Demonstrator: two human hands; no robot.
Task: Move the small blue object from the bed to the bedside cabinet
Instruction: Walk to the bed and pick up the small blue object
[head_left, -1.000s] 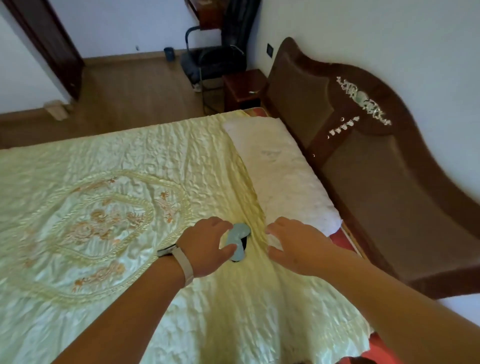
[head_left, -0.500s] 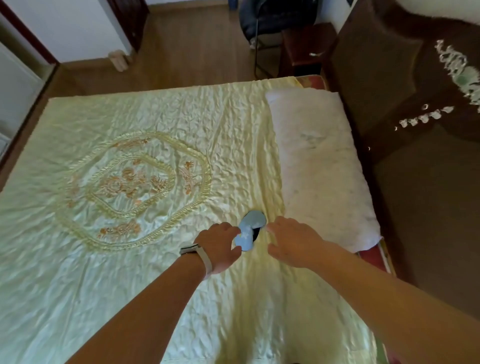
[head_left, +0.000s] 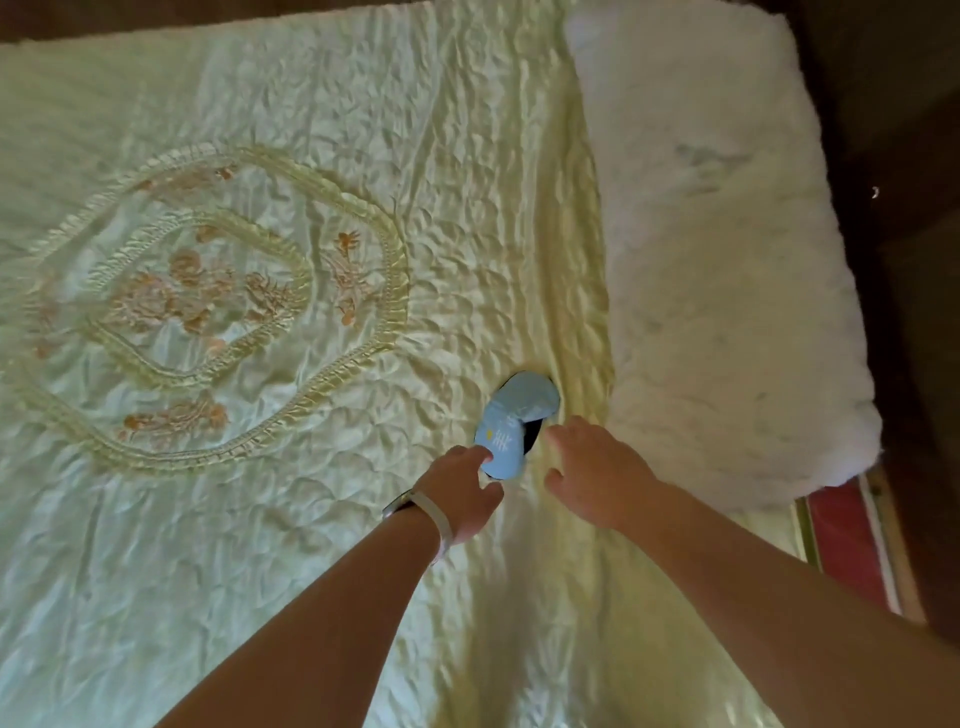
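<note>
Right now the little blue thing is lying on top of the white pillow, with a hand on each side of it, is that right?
Not quite. The head view shows the small blue object lying on the pale green bedspread, beside the white pillow, not on it. The rest holds: the left hand and the right hand flank it.

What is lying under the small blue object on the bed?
The small blue object lies on the pale green quilted bedspread. A dark patch shows at its right edge; what that is, and anything beneath, stays hidden.
</note>
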